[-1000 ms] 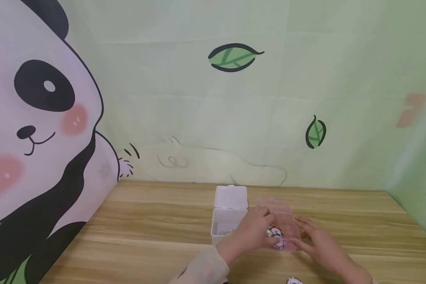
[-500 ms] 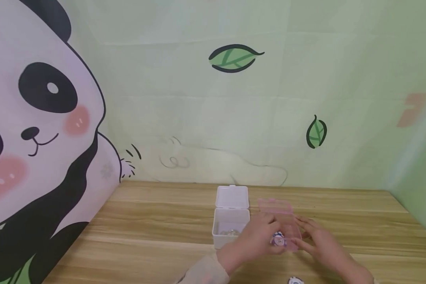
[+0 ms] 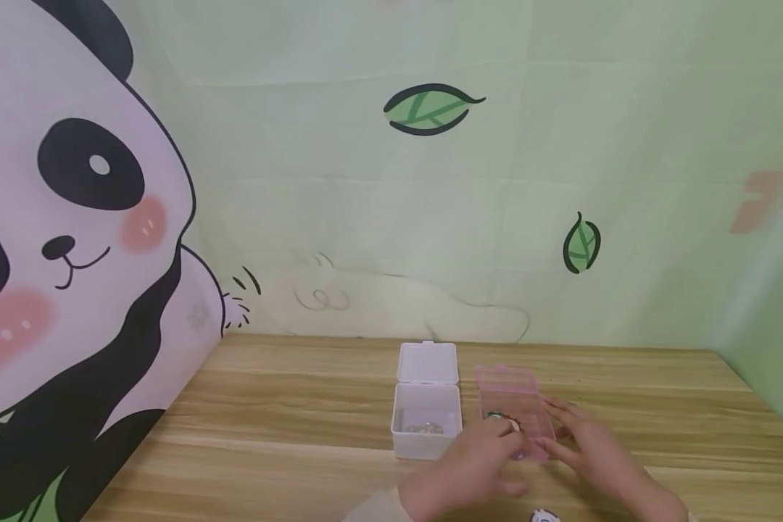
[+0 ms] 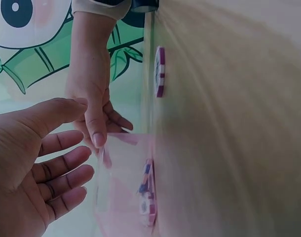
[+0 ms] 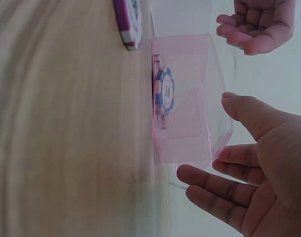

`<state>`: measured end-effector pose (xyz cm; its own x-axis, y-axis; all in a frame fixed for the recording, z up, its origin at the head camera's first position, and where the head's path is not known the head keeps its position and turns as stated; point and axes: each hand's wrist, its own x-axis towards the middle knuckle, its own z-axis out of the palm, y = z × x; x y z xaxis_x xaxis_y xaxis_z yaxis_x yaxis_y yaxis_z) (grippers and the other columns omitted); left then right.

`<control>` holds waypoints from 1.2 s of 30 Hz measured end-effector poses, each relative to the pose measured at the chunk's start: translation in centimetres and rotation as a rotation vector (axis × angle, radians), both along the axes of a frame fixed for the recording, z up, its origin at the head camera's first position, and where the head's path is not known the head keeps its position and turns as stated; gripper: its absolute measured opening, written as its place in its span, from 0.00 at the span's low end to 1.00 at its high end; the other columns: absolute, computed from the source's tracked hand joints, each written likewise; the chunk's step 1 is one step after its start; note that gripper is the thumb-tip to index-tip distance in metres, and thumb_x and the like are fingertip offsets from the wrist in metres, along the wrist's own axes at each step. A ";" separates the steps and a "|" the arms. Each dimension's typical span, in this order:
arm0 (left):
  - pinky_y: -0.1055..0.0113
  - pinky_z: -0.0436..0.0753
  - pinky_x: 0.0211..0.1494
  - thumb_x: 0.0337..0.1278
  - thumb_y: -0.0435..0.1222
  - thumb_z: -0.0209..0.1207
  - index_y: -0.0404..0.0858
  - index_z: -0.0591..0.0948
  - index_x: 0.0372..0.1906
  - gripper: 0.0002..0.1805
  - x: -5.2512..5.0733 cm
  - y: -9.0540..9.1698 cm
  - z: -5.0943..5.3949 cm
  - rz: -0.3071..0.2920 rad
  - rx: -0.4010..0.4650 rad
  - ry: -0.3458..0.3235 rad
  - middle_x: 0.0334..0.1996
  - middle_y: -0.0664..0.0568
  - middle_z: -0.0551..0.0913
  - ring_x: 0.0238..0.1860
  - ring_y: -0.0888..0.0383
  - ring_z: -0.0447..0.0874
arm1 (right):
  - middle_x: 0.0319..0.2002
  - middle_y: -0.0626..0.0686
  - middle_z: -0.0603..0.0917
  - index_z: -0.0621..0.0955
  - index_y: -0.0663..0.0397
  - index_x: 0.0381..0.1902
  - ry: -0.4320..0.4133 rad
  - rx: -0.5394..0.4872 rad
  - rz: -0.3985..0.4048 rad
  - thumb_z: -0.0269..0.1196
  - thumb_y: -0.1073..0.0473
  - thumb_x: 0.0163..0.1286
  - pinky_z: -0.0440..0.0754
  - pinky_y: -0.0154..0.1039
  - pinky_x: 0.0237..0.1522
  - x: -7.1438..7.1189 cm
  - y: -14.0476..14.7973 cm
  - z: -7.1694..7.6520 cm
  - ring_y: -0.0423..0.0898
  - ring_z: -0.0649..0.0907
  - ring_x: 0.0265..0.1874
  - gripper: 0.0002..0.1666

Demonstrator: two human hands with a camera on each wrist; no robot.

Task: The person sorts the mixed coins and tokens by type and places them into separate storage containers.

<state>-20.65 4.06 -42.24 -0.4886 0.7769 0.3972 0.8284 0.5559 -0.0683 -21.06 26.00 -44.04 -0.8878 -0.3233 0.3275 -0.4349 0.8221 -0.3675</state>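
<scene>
A clear pink box (image 3: 509, 403) stands on the table with its lid raised. Several poker chips lie inside, among them a blue and orange chip (image 5: 167, 92). My left hand (image 3: 473, 457) is over the box's near left side and hides part of it. In the left wrist view, that left hand (image 4: 37, 170) has loosely bent fingers and holds nothing. My right hand (image 3: 590, 442) holds the box's right side, thumb at the near part and fingers farther back. A purple and white poker chip (image 3: 545, 515) lies on the table near the bottom edge.
Left of the pink box stands a white box (image 3: 424, 446), lid up, with small clear shiny things inside. A printed cloth (image 3: 300, 181) hangs behind the wooden table (image 3: 287, 420), and a panda picture (image 3: 104, 290) covers the left side.
My left hand has drawn back toward me and down from the pink box, uncovering the white box and some chips. My right hand stays at the box's side.
</scene>
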 end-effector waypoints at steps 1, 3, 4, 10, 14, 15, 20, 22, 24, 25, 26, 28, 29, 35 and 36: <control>0.83 0.70 0.40 0.48 0.55 0.67 0.49 0.82 0.42 0.19 0.1 0.0 -0.1 0.002 -0.006 -0.004 0.36 0.65 0.79 0.38 0.71 0.75 | 0.60 0.64 0.77 0.75 0.66 0.60 -0.001 0.001 0.000 0.67 0.53 0.61 0.85 0.44 0.41 0.0 0.0 0.0 0.45 0.86 0.36 0.33; 0.83 0.70 0.39 0.48 0.55 0.67 0.50 0.82 0.42 0.19 0.4 0.0 -0.2 0.002 -0.014 -0.034 0.36 0.65 0.80 0.38 0.71 0.75 | 0.60 0.64 0.77 0.75 0.67 0.60 -0.004 0.000 0.002 0.67 0.53 0.61 0.85 0.43 0.40 0.0 0.0 0.0 0.45 0.86 0.36 0.33; 0.83 0.70 0.40 0.48 0.55 0.67 0.50 0.82 0.43 0.19 0.5 0.0 -0.2 0.001 -0.017 -0.049 0.37 0.65 0.80 0.39 0.71 0.75 | 0.60 0.64 0.77 0.75 0.67 0.60 -0.003 -0.001 0.004 0.67 0.53 0.61 0.85 0.42 0.39 0.0 0.0 0.0 0.45 0.86 0.36 0.33; 0.84 0.67 0.41 0.50 0.54 0.67 0.51 0.81 0.45 0.19 1.0 0.2 -0.5 -0.024 -0.022 -0.111 0.38 0.66 0.80 0.38 0.74 0.75 | 0.60 0.65 0.77 0.75 0.68 0.59 -0.005 -0.011 0.011 0.66 0.52 0.62 0.85 0.44 0.40 0.1 0.0 0.1 0.46 0.86 0.36 0.33; 0.83 0.70 0.45 0.51 0.54 0.66 0.52 0.80 0.48 0.20 1.1 0.5 -0.6 -0.035 -0.040 -0.168 0.42 0.66 0.80 0.42 0.73 0.75 | 0.60 0.66 0.77 0.75 0.68 0.59 -0.005 -0.006 0.003 0.66 0.51 0.62 0.85 0.48 0.42 0.0 -0.1 0.1 0.47 0.86 0.36 0.33; 0.83 0.71 0.46 0.51 0.55 0.65 0.52 0.80 0.48 0.20 1.1 0.5 -0.7 -0.031 -0.051 -0.185 0.43 0.66 0.79 0.44 0.73 0.75 | 0.60 0.65 0.77 0.75 0.68 0.59 -0.007 -0.004 -0.001 0.66 0.51 0.62 0.85 0.48 0.42 0.0 -0.1 0.1 0.48 0.86 0.37 0.34; 0.82 0.72 0.49 0.53 0.56 0.64 0.54 0.81 0.49 0.20 1.3 0.9 -0.8 -0.023 -0.103 -0.234 0.45 0.67 0.79 0.47 0.73 0.75 | 0.59 0.65 0.77 0.75 0.67 0.60 -0.014 -0.005 -0.008 0.66 0.52 0.62 0.85 0.48 0.41 0.0 -0.1 0.1 0.48 0.86 0.37 0.33; 0.83 0.72 0.49 0.53 0.55 0.64 0.54 0.81 0.48 0.19 1.3 1.1 -1.0 -0.033 -0.115 -0.235 0.45 0.67 0.80 0.47 0.74 0.76 | 0.59 0.64 0.77 0.75 0.67 0.59 -0.011 -0.005 -0.011 0.67 0.52 0.62 0.85 0.48 0.42 0.0 -0.2 0.1 0.47 0.86 0.36 0.33; 0.84 0.71 0.48 0.52 0.53 0.65 0.54 0.81 0.47 0.17 1.3 1.4 -1.1 -0.040 -0.133 -0.223 0.44 0.67 0.81 0.46 0.74 0.76 | 0.59 0.64 0.77 0.75 0.67 0.59 -0.005 0.001 -0.013 0.67 0.52 0.61 0.84 0.49 0.43 0.1 -0.2 0.1 0.46 0.86 0.36 0.33; 0.84 0.70 0.47 0.52 0.52 0.66 0.54 0.82 0.46 0.17 1.4 1.5 -1.2 -0.045 -0.143 -0.216 0.44 0.67 0.81 0.46 0.74 0.76 | 0.59 0.64 0.78 0.75 0.67 0.59 -0.001 0.005 -0.014 0.67 0.52 0.61 0.84 0.49 0.44 0.1 -0.2 0.1 0.46 0.86 0.35 0.33; 0.85 0.70 0.47 0.51 0.51 0.67 0.54 0.82 0.46 0.17 1.4 1.6 -1.3 -0.049 -0.154 -0.202 0.43 0.67 0.81 0.46 0.74 0.76 | 0.59 0.64 0.78 0.76 0.66 0.59 0.003 0.009 -0.014 0.67 0.52 0.61 0.84 0.49 0.44 0.1 -0.2 0.1 0.45 0.86 0.35 0.33; 0.85 0.70 0.46 0.50 0.48 0.68 0.54 0.82 0.46 0.16 1.3 1.7 -1.5 -0.061 -0.171 -0.182 0.43 0.68 0.82 0.46 0.74 0.76 | 0.59 0.64 0.78 0.76 0.66 0.59 0.007 0.014 -0.018 0.67 0.52 0.61 0.84 0.49 0.45 0.1 -0.2 0.0 0.45 0.86 0.35 0.32; 0.85 0.69 0.46 0.50 0.46 0.68 0.53 0.82 0.46 0.16 1.3 1.7 -1.6 -0.067 -0.175 -0.190 0.43 0.68 0.82 0.46 0.74 0.76 | 0.59 0.63 0.78 0.76 0.66 0.59 0.005 0.015 -0.018 0.67 0.52 0.61 0.84 0.49 0.45 0.1 -0.2 0.1 0.44 0.86 0.35 0.32; 0.87 0.67 0.43 0.51 0.40 0.66 0.53 0.83 0.45 0.14 1.2 1.9 -2.2 -0.088 -0.172 -0.260 0.40 0.68 0.81 0.41 0.76 0.75 | 0.59 0.64 0.77 0.75 0.66 0.60 -0.019 0.012 -0.020 0.67 0.51 0.62 0.84 0.48 0.44 0.1 -0.2 0.1 0.45 0.86 0.35 0.33; 0.88 0.66 0.43 0.51 0.40 0.66 0.53 0.83 0.44 0.13 1.3 1.9 -2.3 -0.091 -0.171 -0.256 0.39 0.68 0.81 0.40 0.76 0.74 | 0.59 0.64 0.77 0.75 0.66 0.60 -0.022 0.011 -0.020 0.66 0.51 0.62 0.84 0.49 0.44 0.1 -0.2 0.2 0.45 0.86 0.36 0.33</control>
<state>-19.37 5.97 -44.50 -0.4810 0.8669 0.1304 0.8767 0.4770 0.0628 -20.93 25.81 -43.89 -0.9011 -0.3085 0.3048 -0.4101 0.8346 -0.3679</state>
